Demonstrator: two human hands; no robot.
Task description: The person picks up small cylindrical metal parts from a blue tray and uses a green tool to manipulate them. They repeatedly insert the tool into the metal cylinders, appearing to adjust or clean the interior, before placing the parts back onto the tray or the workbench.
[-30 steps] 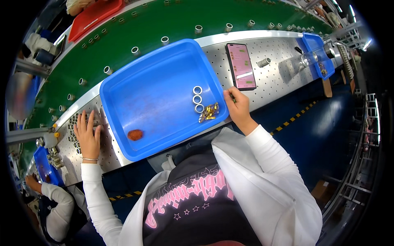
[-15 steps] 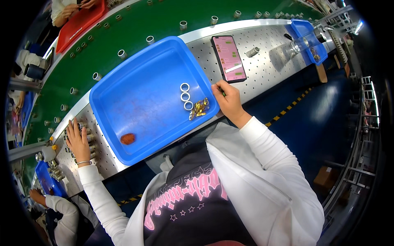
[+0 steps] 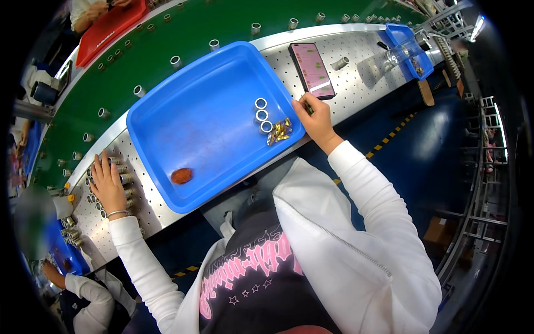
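Over the last second little has changed in what the hands do; mostly the view has swung, so the blue tray [image 3: 194, 119] now sits more to the middle of the picture. The left hand [image 3: 107, 186] stays spread flat, fingers open and splayed, on the cluster of small metal cylinders [image 3: 123, 179] lying on the perforated steel worktop [image 3: 356, 83] just left of the tray. It closes on none of them; whether a fingertip is pinching one I cannot tell.

The right hand [image 3: 314, 118] remains at the tray's near right corner, touching the rim. Its fingers are curled shut around a small thin thing that shows only as a dark sliver above the knuckles; what it is I cannot tell. Compared with a second ago this hand has drawn slightly off the tray's inside towards the phone [image 3: 311, 69], which lies on the worktop just beyond it.

Inside the tray three silver rings [image 3: 261, 116] lie in a short row, and a little heap of brass-coloured parts [image 3: 279, 131] lies just near them, beside the right hand. Both look unmoved. A reddish-brown patch [image 3: 181, 175] sits at the tray's near left part.

Judged from this, the work is in a pause between picks: left hand on the cylinders, right hand by the brass parts.
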